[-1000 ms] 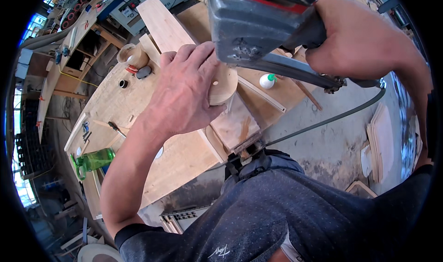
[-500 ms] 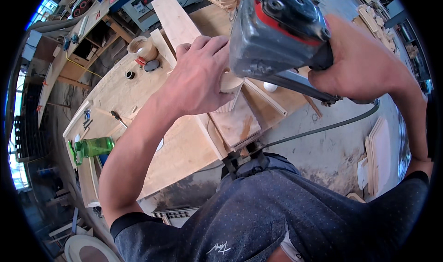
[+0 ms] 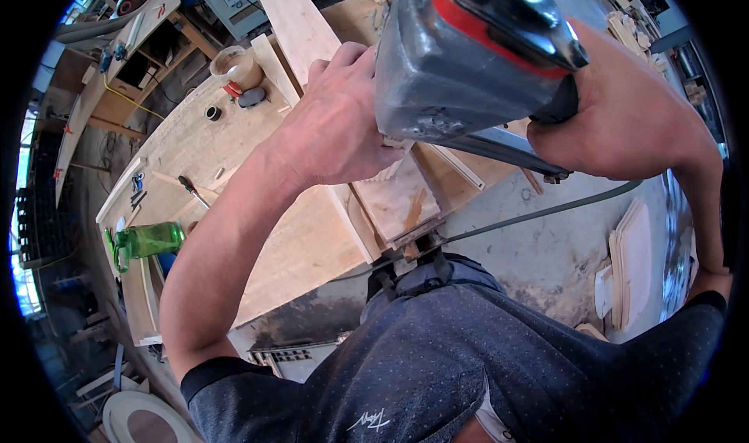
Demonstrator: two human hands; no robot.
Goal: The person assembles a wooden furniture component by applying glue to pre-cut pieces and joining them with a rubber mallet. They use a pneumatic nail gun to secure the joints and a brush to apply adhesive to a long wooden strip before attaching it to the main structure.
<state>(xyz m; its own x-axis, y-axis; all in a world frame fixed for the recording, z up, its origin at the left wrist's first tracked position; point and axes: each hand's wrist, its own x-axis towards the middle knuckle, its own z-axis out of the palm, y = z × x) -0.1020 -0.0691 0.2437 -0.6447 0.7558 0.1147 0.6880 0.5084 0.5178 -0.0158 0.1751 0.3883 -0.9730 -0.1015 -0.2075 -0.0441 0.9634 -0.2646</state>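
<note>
My right hand (image 3: 624,108) is wrapped round the handle of a grey and black nail gun (image 3: 460,69) with a red band. The tool's large head fills the upper middle of the view, and its nose is hidden beneath. Just left of it, my left hand (image 3: 339,123) grips a small pale wooden piece (image 3: 401,167), mostly covered by the fingers and the tool. That piece sits above a wooden block (image 3: 402,205) at the near edge of the workbench (image 3: 289,256). Whether the nail gun touches the piece I cannot tell.
A long board (image 3: 292,22) stretches away beyond my left hand. On the bench's left lie a green bottle (image 3: 152,240), a screwdriver (image 3: 189,187) and a round tub (image 3: 236,69). A hose (image 3: 546,210) runs across on the right. Boards (image 3: 630,264) lean at the right.
The nail gun has come slightly left and nearer, covering more of the wooden piece. My left hand keeps its hold. The bench appears shifted a little left and up in view.
</note>
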